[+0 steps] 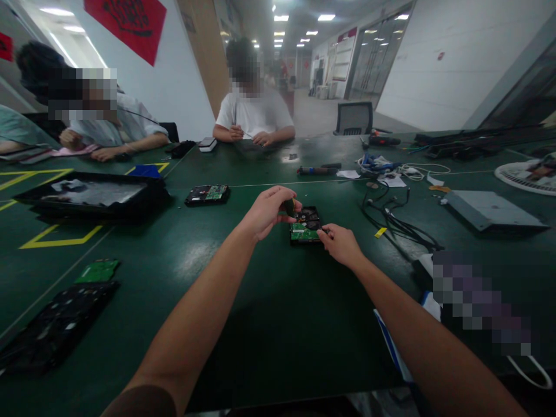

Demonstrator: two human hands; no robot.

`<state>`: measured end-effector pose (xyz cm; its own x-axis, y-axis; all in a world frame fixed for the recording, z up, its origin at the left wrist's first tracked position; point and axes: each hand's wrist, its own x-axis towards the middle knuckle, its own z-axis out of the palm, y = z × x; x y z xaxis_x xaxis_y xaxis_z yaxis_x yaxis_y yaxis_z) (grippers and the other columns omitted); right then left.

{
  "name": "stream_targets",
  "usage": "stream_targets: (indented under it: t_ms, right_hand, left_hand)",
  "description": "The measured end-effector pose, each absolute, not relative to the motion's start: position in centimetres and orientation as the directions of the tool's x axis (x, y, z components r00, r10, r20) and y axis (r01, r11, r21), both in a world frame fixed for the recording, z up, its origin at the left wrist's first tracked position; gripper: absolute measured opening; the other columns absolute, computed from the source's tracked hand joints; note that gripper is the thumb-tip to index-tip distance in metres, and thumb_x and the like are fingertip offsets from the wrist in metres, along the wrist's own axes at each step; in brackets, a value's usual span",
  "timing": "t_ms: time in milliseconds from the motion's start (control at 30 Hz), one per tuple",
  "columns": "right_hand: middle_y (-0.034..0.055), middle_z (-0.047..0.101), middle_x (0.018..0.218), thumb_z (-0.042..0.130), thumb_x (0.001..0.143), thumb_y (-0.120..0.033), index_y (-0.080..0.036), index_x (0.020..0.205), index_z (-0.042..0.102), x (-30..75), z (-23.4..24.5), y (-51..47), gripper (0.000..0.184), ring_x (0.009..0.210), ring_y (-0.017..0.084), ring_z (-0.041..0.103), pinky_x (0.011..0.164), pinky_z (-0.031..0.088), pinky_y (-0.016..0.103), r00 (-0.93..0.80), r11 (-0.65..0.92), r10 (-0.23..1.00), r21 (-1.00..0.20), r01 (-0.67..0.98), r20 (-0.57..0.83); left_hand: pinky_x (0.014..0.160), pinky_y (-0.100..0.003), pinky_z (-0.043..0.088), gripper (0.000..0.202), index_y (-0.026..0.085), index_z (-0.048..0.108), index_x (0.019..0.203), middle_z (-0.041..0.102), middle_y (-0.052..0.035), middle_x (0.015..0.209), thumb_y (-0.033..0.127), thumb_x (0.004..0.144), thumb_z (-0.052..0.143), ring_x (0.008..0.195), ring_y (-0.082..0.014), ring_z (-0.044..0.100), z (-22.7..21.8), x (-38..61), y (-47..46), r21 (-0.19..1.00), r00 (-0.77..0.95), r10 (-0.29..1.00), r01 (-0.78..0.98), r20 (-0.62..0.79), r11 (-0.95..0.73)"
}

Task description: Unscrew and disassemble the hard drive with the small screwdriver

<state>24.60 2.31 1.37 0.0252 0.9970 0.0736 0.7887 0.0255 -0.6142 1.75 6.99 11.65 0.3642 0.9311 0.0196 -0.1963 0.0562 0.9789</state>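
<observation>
A hard drive (306, 231) with a green circuit board lies on the dark green table in front of me, board side up. My right hand (341, 244) pinches its right edge between thumb and fingers. Over the drive's upper left part, my left hand (273, 213) is closed around a small dark tool (289, 205), which looks like a short screwdriver handle. Its tip is too small to make out. Another hard drive (207, 194) rests farther off to the left, apart from both hands.
At left are a black tray (95, 200), a green circuit board (98, 270) and black drive parts (61, 321). Cables (391, 223), a grey metal box (495, 209) and a dark cylindrical tool (319, 170) lie to the right and beyond. People (256, 116) sit across the table.
</observation>
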Motion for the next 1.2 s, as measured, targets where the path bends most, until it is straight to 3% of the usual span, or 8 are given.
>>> stream_targets:
  t_ms: [267,467,567,733,967,1067,1200]
  right_hand:
    - [-0.0002,0.074,0.072,0.053,0.101,-0.041,-0.018,0.116,0.069,24.48,1.60,2.15,0.032,0.061,0.016,0.068,0.063,0.046,0.028,0.031,0.007,0.998,-0.634,0.773,0.049]
    - [0.0013,0.074,0.074,0.054,0.100,-0.042,-0.017,0.116,0.069,24.54,1.35,2.32,0.032,0.061,0.016,0.067,0.062,0.046,0.027,0.035,0.007,0.998,-0.635,0.772,0.054]
    - [0.0009,0.074,0.073,0.054,0.100,-0.042,-0.018,0.116,0.069,24.63,1.26,2.38,0.033,0.061,0.016,0.067,0.062,0.045,0.027,0.028,0.017,0.998,-0.638,0.770,0.060]
    - [0.0008,0.074,0.074,0.054,0.100,-0.043,-0.018,0.116,0.069,24.67,1.36,2.32,0.033,0.064,0.016,0.068,0.063,0.045,0.027,0.028,0.019,0.998,-0.636,0.771,0.064]
    - [-0.0001,0.074,0.072,0.054,0.100,-0.042,-0.019,0.114,0.069,24.40,1.63,2.22,0.031,0.062,0.016,0.068,0.063,0.045,0.027,0.042,0.002,0.998,-0.626,0.780,0.055]
    - [0.0000,0.074,0.073,0.053,0.100,-0.041,-0.019,0.114,0.069,24.37,1.72,2.17,0.030,0.062,0.016,0.068,0.064,0.045,0.027,0.038,0.006,0.998,-0.622,0.783,0.056]
    - [-0.0002,0.074,0.073,0.053,0.101,-0.042,-0.019,0.114,0.069,24.50,1.65,2.19,0.032,0.063,0.016,0.068,0.063,0.045,0.028,0.030,0.012,0.998,-0.624,0.781,0.057]
  left_hand:
    - [0.061,-0.026,0.056,0.017,0.016,0.073,0.084,0.067,-0.0109,0.099,0.030,0.084,0.063,0.089,-0.0190,0.061,11.57,1.53,7.27,0.989,0.274,0.957,-0.132,0.096,-0.061]
    - [0.065,-0.031,0.058,0.020,0.016,0.068,0.096,0.070,-0.0106,0.090,0.032,0.086,0.063,0.086,-0.0211,0.066,11.56,1.95,6.87,0.975,0.409,0.913,-0.207,0.008,0.085]
    - [0.068,-0.033,0.059,0.017,0.015,0.065,0.091,0.070,-0.0113,0.089,0.031,0.084,0.062,0.087,-0.0218,0.067,11.34,2.16,6.98,0.955,0.392,0.919,-0.258,-0.036,0.147]
    - [0.060,-0.026,0.055,0.021,0.015,0.070,0.080,0.066,-0.0114,0.090,0.031,0.082,0.058,0.085,-0.0198,0.061,11.17,1.76,7.49,0.979,0.275,0.961,-0.196,-0.005,0.061]
    - [0.065,-0.031,0.057,0.023,0.014,0.070,0.094,0.069,-0.0114,0.087,0.034,0.085,0.061,0.085,-0.0218,0.066,11.07,1.82,7.30,0.976,0.417,0.909,-0.195,-0.007,0.097]
    - [0.067,-0.033,0.058,0.021,0.015,0.066,0.090,0.071,-0.0119,0.087,0.035,0.085,0.060,0.083,-0.0221,0.068,10.94,1.96,7.33,0.964,0.425,0.905,-0.222,-0.039,0.146]
    - [0.061,-0.027,0.054,0.024,0.015,0.069,0.082,0.071,-0.0126,0.090,0.035,0.086,0.057,0.084,-0.0206,0.066,10.91,1.78,7.62,0.984,0.383,0.924,-0.163,-0.004,0.072]
